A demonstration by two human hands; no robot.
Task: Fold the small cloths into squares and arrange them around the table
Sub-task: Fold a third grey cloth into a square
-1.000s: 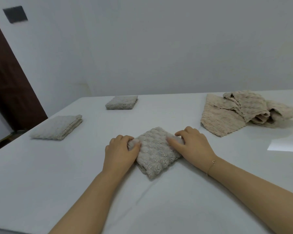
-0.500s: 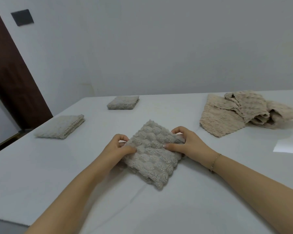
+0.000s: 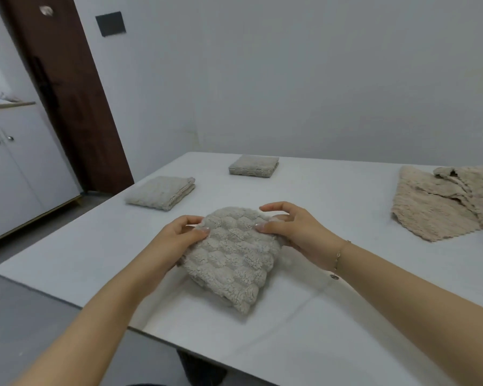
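Both hands pinch the folded grey cloth [image 3: 232, 254] between them, left hand [image 3: 176, 240] and right hand [image 3: 296, 232] at opposite edges.

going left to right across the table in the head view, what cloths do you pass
folded cloth near the left edge → folded cloth at the far side → the folded cloth held in both hands, left hand and right hand → the unfolded beige cloths at the right.
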